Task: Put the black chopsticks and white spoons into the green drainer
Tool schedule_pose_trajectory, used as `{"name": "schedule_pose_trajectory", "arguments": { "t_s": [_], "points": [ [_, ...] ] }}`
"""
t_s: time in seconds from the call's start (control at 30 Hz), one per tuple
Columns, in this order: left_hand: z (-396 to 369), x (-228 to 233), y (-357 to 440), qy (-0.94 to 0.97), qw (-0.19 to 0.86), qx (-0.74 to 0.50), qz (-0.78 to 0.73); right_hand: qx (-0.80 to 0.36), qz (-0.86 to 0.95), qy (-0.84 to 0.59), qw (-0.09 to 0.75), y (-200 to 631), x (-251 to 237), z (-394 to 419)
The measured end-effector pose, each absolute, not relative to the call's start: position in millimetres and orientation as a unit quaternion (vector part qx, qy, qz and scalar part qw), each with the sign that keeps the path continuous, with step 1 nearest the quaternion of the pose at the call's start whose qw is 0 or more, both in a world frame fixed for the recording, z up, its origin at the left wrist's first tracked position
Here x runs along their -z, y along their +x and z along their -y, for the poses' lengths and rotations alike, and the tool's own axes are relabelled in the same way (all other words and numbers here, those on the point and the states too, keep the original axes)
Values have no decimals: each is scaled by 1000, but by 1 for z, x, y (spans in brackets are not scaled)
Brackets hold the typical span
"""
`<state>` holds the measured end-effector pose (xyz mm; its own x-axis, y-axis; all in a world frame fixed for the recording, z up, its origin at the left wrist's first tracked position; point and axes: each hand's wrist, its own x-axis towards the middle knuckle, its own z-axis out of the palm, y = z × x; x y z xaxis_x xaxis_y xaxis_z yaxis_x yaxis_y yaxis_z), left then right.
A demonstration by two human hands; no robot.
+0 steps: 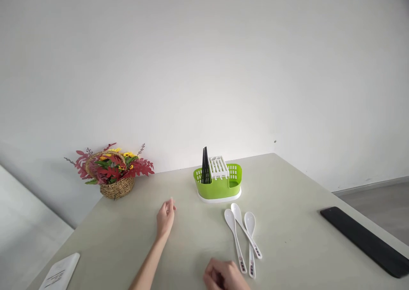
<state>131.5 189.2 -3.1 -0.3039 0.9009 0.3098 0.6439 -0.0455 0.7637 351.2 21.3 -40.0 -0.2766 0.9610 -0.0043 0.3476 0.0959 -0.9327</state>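
Observation:
My left hand (166, 217) rests on the table with its fingers curled in, and nothing shows in it. Close to the near edge of the view, my right hand (225, 274) is closed in a loose fist, also with nothing visible in it. Just beyond its fingers lie three white spoons: a left spoon (235, 239), a slanting spoon (245, 228) and a right spoon (251, 243). The slanting one crosses the right one's handle. Farther back stands a green cutlery holder (217, 191) on a white base, with black chopsticks (206, 166) upright in its left compartment.
A wicker basket (117, 188) of red and yellow flowers stands at the back left by the wall. A white flat object (60, 273) lies at the near left. Along the right edge of the table (287, 196) is a long black case (364, 241).

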Motion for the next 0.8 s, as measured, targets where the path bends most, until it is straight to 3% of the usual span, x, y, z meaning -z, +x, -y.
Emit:
{"name": "schedule_pose_trajectory", "arguments": {
  "t_s": [0.17,0.33,0.53,0.8],
  "points": [
    [-121,22,127,573,236,-457,-639,-316,650,-569,394,420,-2,-38],
    [-82,27,135,573,289,-446,-624,-177,628,-691,312,483,10,-70],
    [-64,29,139,594,291,-418,-623,-228,624,-712,229,512,38,-97],
    [-61,24,143,603,295,-412,-616,-257,644,-701,163,506,33,-115]
  ]
}}
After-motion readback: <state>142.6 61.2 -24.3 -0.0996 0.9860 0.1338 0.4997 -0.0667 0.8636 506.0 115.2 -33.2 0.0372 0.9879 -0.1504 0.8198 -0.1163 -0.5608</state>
